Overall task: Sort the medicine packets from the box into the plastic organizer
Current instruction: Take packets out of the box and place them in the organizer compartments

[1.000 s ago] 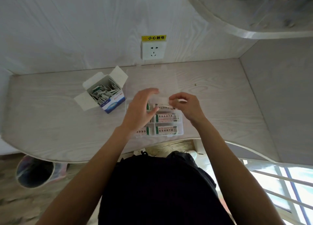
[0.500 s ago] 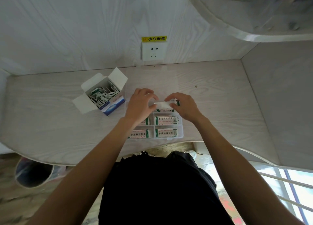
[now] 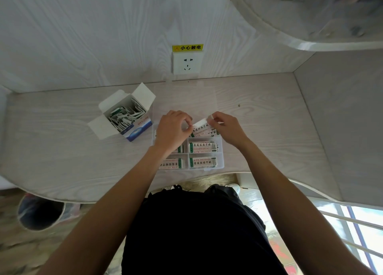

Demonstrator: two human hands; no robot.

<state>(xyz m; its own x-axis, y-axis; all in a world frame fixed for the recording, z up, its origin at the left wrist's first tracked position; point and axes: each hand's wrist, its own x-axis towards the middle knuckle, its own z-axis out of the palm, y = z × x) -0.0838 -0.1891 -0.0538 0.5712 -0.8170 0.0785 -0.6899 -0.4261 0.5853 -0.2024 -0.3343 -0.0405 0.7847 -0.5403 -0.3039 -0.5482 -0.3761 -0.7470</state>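
Closest to the camera was the person's dark top (image 3: 199, 229), with both bare arms reaching out over the pale wooden desk (image 3: 62, 150). A clear plastic organizer (image 3: 220, 150) sat near the desk's front edge. It had small boxes inside, and white medicine packets (image 3: 203, 163) with green ends lay flat in the nearer ones. Above the far right part of the organizer, the left hand (image 3: 172, 129) and the right hand (image 3: 226, 127) held one packet (image 3: 202, 125) between them. Each hand pinched one end of it with curled fingers, and the packet was tilted, its right end higher. More packets lay just under it. To the left of the organizer, a little apart, stood the open box (image 3: 124, 115), white and blue with its flaps up, full of packets standing on edge. Farther back, on the wall, was a white socket (image 3: 186, 63) with a yellow sticker (image 3: 187, 47) just above it. A curved shelf (image 3: 310, 40) stuck out high on the right.
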